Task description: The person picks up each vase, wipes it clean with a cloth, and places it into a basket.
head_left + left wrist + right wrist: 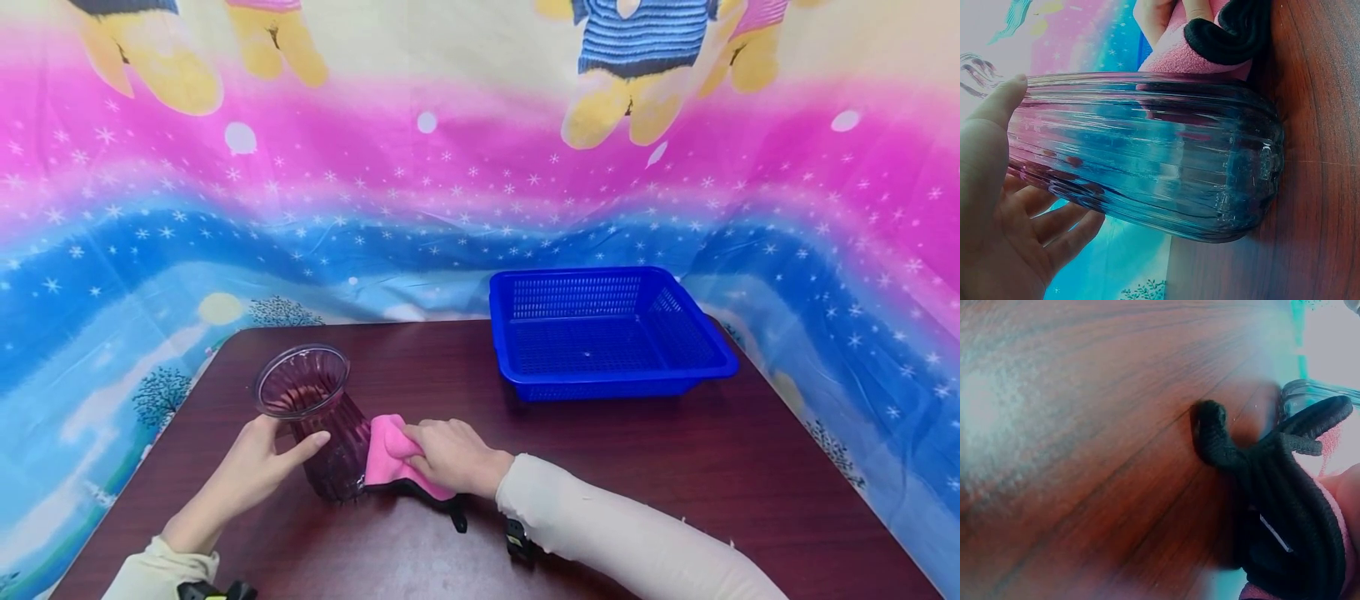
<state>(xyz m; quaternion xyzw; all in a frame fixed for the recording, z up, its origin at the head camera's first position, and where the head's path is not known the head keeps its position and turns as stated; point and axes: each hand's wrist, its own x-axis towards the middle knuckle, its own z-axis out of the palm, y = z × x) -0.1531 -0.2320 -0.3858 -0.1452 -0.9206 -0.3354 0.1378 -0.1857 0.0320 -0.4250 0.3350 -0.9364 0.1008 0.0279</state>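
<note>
1. The ribbed glass vase (pixel 337 429) is held near the left of the table (pixel 420 554) by the left hand (pixel 253 462), with its thumb on one side and its fingers round the other. It cannot be told whether the base is fully seated; firm support is advised.
2. A pink cloth (pixel 385 458) is bunched and gripped in the right hand (pixel 453 457), and is set against the vase's lower side. The step in hand is judged to be wiping.
3. Light, even pressure should be applied along the ribs, so that the grooves are reached and the glass is not tipped.
4. The cloth's black edging (pixel 1297 506) should be folded away, so that only the pink face is rubbed on the glass.
5. The vase should be turned in small steps, and its rim not squeezed.
</note>
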